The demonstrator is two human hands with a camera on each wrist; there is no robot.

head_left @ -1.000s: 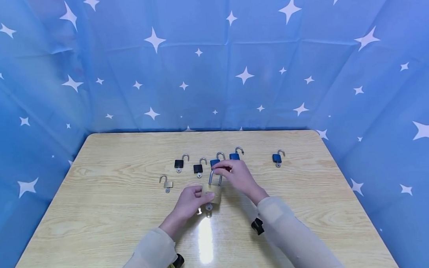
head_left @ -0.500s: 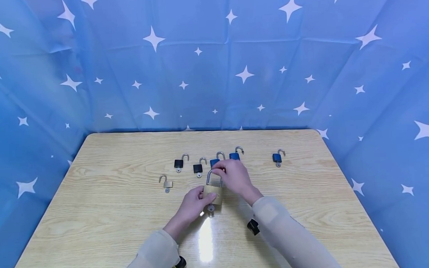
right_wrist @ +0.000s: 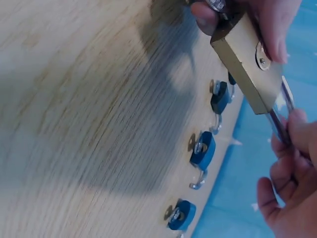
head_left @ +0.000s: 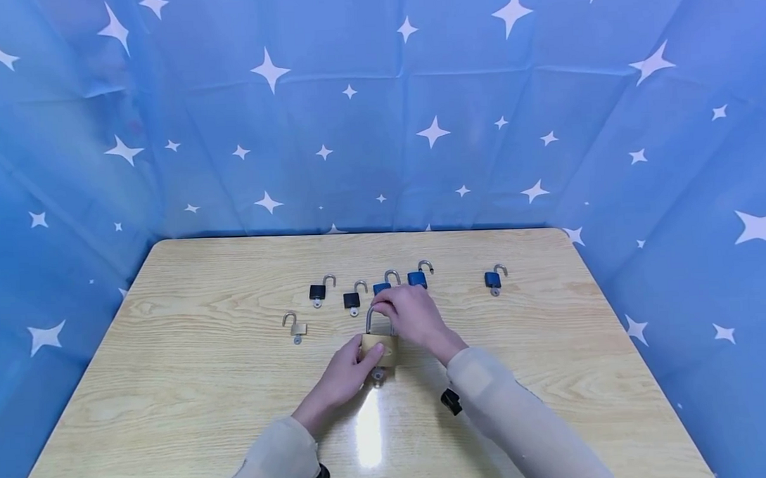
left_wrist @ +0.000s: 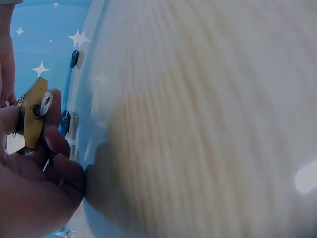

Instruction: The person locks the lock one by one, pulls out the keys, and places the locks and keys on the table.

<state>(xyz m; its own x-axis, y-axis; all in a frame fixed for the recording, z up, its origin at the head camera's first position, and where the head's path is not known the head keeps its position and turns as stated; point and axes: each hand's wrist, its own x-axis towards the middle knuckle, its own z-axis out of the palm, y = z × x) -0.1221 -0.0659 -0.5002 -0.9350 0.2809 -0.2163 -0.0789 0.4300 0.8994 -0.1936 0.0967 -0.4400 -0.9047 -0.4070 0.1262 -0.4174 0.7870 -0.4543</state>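
Observation:
In the head view a large brass padlock (head_left: 388, 344) is held up near the middle, its steel shackle (head_left: 369, 322) pointing away. My left hand (head_left: 340, 374) grips the body, thumb across the front face. A key (head_left: 378, 374) sits in its lower end, and shows as a round silver head (left_wrist: 46, 102) in the left wrist view. My right hand (head_left: 416, 315) pinches the top of the shackle and hides part of its right side. The right wrist view shows the brass body (right_wrist: 242, 67) above the table, both shackle legs running to the right fingers (right_wrist: 283, 173).
Beyond the hands lie two black padlocks (head_left: 351, 300) and three blue padlocks (head_left: 417, 279), one farther right. A small brass padlock (head_left: 299, 329) lies left of the left hand. These stand open with keys visible on most. A starry blue curtain (head_left: 379, 126) borders the wooden table (head_left: 173, 387).
The large padlock has swung from a slant to nearly straight, its shackle top shifting left. Both hands keep their holds, the right having moved slightly left. The other padlocks stay put.

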